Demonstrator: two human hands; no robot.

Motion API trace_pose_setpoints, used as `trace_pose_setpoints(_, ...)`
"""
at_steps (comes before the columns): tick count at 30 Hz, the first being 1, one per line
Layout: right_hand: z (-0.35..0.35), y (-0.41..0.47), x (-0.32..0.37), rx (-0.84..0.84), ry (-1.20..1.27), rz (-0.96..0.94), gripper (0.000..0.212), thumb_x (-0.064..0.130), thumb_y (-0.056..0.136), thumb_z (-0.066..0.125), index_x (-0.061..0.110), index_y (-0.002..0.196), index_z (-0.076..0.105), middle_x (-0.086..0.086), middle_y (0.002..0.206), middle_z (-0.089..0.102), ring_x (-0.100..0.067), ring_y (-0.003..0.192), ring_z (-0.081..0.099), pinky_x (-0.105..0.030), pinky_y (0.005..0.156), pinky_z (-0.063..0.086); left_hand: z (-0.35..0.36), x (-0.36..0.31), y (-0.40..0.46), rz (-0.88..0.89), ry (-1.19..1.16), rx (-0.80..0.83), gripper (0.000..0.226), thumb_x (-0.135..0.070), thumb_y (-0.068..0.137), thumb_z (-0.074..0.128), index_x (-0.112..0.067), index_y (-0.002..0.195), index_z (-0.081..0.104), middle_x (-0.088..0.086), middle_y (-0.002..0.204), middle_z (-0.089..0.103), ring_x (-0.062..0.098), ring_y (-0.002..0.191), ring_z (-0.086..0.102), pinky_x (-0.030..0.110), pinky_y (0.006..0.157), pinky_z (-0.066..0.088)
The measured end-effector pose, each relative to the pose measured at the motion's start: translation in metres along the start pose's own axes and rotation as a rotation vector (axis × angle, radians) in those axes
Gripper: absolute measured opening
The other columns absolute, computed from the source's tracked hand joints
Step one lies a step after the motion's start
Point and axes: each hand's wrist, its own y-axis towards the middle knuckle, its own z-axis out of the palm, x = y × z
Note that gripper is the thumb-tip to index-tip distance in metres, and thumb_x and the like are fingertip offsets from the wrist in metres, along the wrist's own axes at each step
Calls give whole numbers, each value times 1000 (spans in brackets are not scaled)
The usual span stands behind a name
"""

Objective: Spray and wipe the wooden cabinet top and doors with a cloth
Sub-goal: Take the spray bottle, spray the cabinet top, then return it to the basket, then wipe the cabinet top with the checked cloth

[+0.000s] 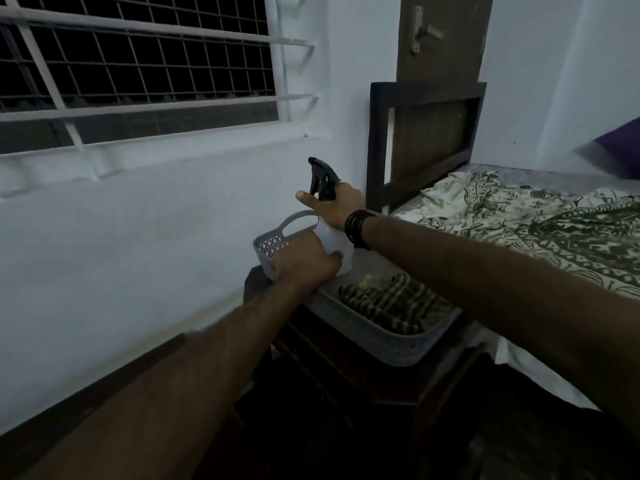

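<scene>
Left hand (308, 259): wrapped round spray bottle (334, 242) base, steadying. Right hand (334, 206): gripping neck, forefinger extended. Basket (381, 337) with striped cloth (391, 303) occupies cabinet (346, 375) top.

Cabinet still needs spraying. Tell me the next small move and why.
Probably lift the bottle clear of the basket. Both hands hold it, right hand at the black trigger head, left hand on its body. The basket, with a striped cloth inside, still covers the cabinet top.
</scene>
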Motion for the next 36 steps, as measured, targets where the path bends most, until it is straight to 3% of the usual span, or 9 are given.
trace_pose_setpoints(3,-3,-8,-3,62,-69,-26,49,65,81,66,19,86,52,3,83,55,-15,75,53,-27,62,37,-2,-1,-2,34,51,-22,58,-36,94,59,-12,144,45,11,142,54,27,129,52,38,107,41)
trace_pose_setpoints(9,-29,-38,-10,202,-274,72,58,59,85,66,9,113,59,-5,103,59,-29,108,61,-27,69,44,-14,-7,-16,-20,18,-94,47,-39,89,63,-7,123,56,10,119,63,27,109,62,32,81,49)
trace_pose_setpoints(12,-48,-64,-10,357,-326,131,46,52,95,57,10,115,59,3,84,56,-21,76,63,-16,48,44,-21,-8,-27,-7,-98,-138,54,-49,82,65,-10,119,57,8,114,64,25,102,63,37,79,53)
trace_pose_setpoints(14,-59,-85,-6,519,-291,205,48,57,97,48,13,113,55,-2,83,61,-16,62,59,-19,48,49,-23,-6,-37,28,-120,-129,56,-45,82,68,-12,126,54,6,119,61,22,107,59,37,86,52)
trace_pose_setpoints(19,-68,-125,2,723,-717,-35,34,44,97,57,13,82,61,6,80,54,-12,71,48,-17,72,41,-34,0,-57,70,-229,-183,38,-27,88,70,-11,120,59,5,115,61,19,107,56,34,92,51)
trace_pose_setpoints(22,-61,-130,5,679,-897,-110,31,35,95,58,9,109,67,-4,107,64,-22,94,57,-28,78,40,-45,0,-65,65,-259,-219,33,-30,87,71,-13,114,64,0,109,62,15,102,58,29,88,49)
trace_pose_setpoints(29,-98,-101,34,343,-543,-119,20,15,95,52,14,106,68,-7,114,64,-27,106,58,-25,81,40,-82,6,-85,40,-393,-184,27,-26,84,77,-18,108,66,-3,101,65,11,90,61,14,76,46)
trace_pose_setpoints(33,-120,-89,83,286,137,-61,23,14,98,52,22,77,59,-1,82,59,-23,86,54,-31,74,38,-114,5,-91,-9,-689,-88,49,-42,82,78,-21,123,62,0,114,67,16,105,65,34,90,56)
trace_pose_setpoints(36,-112,-94,126,379,532,-58,20,16,103,46,19,89,59,0,86,66,-15,81,64,-29,73,50,-140,0,-102,-29,-941,-88,70,-50,68,82,-22,128,61,-3,123,67,13,109,67,30,87,58)
